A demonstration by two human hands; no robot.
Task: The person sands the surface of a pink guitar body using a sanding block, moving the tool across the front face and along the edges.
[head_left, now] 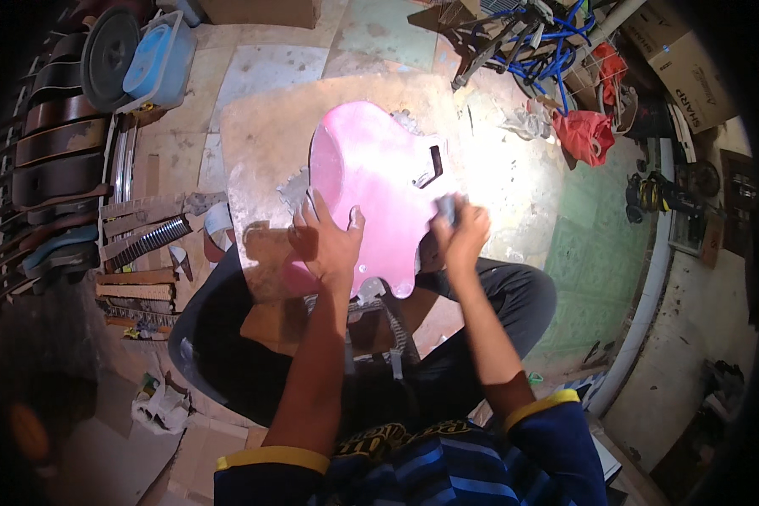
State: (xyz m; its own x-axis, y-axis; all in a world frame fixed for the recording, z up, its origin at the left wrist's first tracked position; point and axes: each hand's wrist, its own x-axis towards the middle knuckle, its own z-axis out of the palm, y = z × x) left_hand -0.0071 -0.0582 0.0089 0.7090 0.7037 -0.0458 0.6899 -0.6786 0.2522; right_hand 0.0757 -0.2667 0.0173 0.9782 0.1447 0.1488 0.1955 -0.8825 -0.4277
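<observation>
Two hands, one guitar body and one small block were at work over one board (pixel 257 143). The pink guitar body (pixel 371 169) lay near the middle of the board, its rounded end toward the far edge and its two horns toward the near edge, by the person's two folded legs (pixel 523 299). The left hand (pixel 331 240) rested on the left side of the body, its grip apart: fingers spread, thumb well away from them. The right hand (pixel 466 236) had its grip clamped on the grey block (pixel 445 209), by the side of the body facing the board's right edge; blur hid whether block and body touched.

The body looked matt and chalky, its pink deeper at the left and washed almost white by strong light at the right. One dark angular opening (pixel 435 158) pierced it near its right side, and one small pale spot (pixel 363 268) showed between the horns. The left horn was in shadow.

Beyond the board's far left corner were one round dark lid (pixel 111 59) and one clear tub (pixel 177 72) with one blue container (pixel 147 61). Beyond the far right corner, one red bag (pixel 586 137) lay near tangled blue tubing (pixel 557 51).
</observation>
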